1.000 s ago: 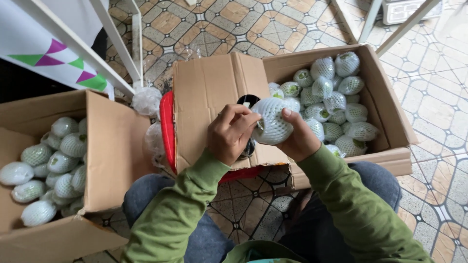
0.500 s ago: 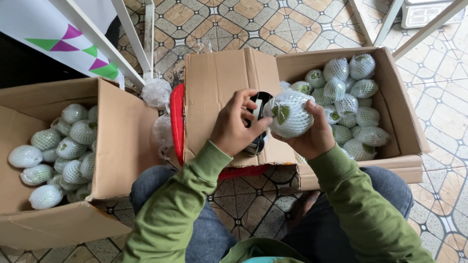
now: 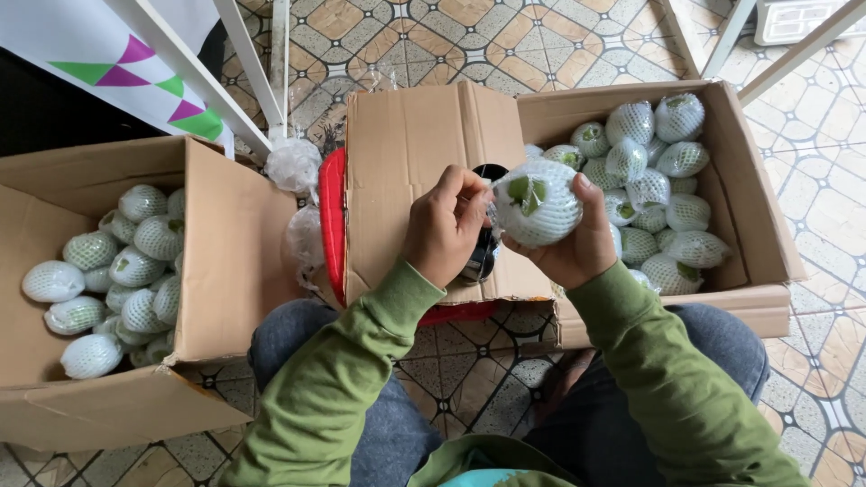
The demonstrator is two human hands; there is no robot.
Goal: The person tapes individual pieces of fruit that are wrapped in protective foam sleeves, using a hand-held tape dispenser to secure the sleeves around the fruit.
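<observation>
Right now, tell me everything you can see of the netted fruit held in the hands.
The netted fruit is round and green, wrapped in a white foam mesh sleeve; green skin shows through a gap near its top. It is held up above the flap of the right cardboard box. The right hand cups it from below and behind, and the left hand pinches the mesh at its left edge.

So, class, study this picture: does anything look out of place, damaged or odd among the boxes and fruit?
Nothing stands out. The netted fruit sits between the left hand and right hand; both boxes, left and right, hold wrapped fruit, none spilled on the floor.
</observation>
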